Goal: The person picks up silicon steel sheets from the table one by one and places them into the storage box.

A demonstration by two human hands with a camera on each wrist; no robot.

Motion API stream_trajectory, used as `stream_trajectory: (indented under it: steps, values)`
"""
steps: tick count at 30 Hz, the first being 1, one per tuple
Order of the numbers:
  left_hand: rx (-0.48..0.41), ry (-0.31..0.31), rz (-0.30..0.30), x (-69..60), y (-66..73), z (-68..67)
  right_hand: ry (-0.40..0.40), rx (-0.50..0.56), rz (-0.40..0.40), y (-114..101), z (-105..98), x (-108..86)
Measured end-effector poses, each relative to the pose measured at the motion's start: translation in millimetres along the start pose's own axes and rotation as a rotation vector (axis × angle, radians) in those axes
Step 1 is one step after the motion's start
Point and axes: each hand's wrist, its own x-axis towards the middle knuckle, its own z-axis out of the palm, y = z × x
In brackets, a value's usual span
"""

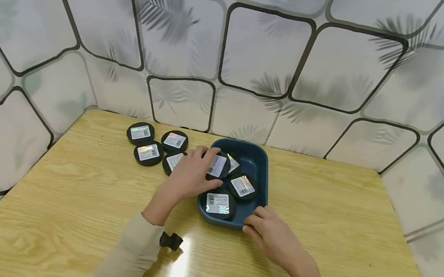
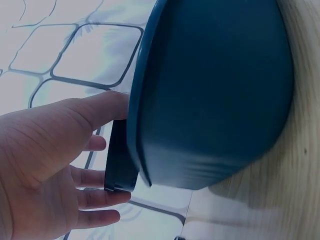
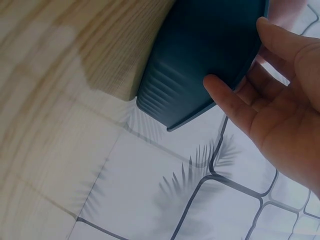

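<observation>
Left grip [image 1: 189, 177] pinches black disc [image 1: 217, 166] at blue tub's [image 1: 260, 167] left rim; right grip [image 1: 272, 232] pinches its near-right corner. Inside: three other discs [image 1: 242, 187].

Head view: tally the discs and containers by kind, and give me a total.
Black round discs: 8 (4 on the table, 3 lying in the tray, 1 held by the left hand)
Blue tray: 1
Total in sight: 9; any disc fully hidden is not counted.
</observation>
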Motion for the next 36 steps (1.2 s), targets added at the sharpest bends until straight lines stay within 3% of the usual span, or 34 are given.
stream_trajectory:
  steps: [8,15,24,36]
  values:
    - [0.011,0.032,0.019,6.2,5.4,9.9,-0.016,0.003,0.003,1,3,1.6]
    - [0.002,-0.006,0.013,12.2,7.8,18.2,-0.008,0.002,0.003,-1,2,1.6]
    - [0.1,-0.034,0.028,16.9,6.6,27.9,-0.027,0.003,0.028,-1,2,0.4]
    - [0.192,-0.06,0.061,15.3,7.1,27.6,-0.03,0.003,0.036,-1,-1,-0.1]
